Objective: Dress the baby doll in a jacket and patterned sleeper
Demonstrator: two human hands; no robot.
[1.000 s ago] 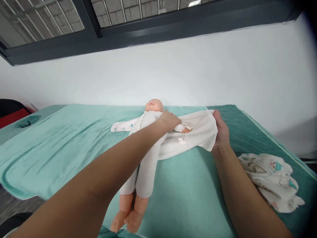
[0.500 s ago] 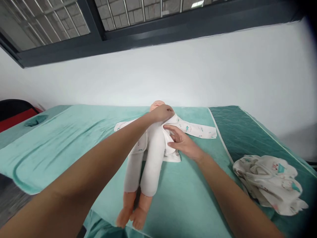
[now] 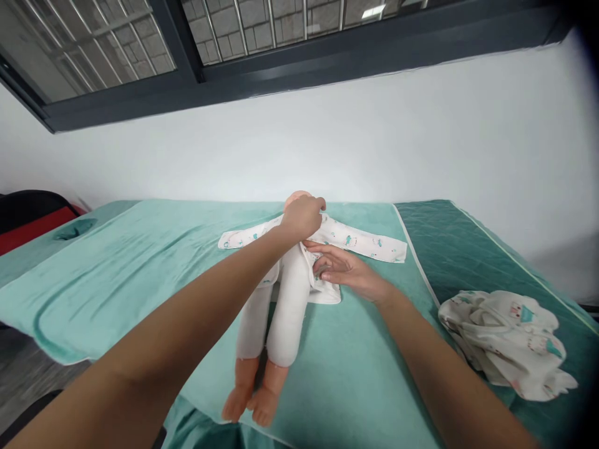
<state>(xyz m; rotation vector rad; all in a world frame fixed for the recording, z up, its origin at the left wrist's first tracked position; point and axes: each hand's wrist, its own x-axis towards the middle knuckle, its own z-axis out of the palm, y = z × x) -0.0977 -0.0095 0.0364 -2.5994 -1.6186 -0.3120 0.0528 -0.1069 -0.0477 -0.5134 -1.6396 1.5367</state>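
A baby doll (image 3: 291,312) with a white cloth body lies on its back, its bare feet toward me. A white printed baby shirt (image 3: 377,247) is on its upper body, sleeves spread to both sides. My left hand (image 3: 303,218) is over the doll's chest and neck, fingers curled at the shirt's collar; it partly covers the doll's head (image 3: 297,196). My right hand (image 3: 349,271) rests at the shirt's right front edge, thumb and fingers apart, fingertips touching the cloth by the doll's side. My left forearm hides part of the left shirt front.
A crumpled printed white garment (image 3: 510,343) lies at the right on a darker green cover (image 3: 421,231). Light green cloth (image 3: 116,268) covers the table. Behind stand a white wall (image 3: 374,143) and a barred window. A black and red object (image 3: 35,218) is at far left.
My left hand has shifted slightly up toward the doll's neck, baring more of the left sleeve. My right hand has moved slightly down along the shirt edge.
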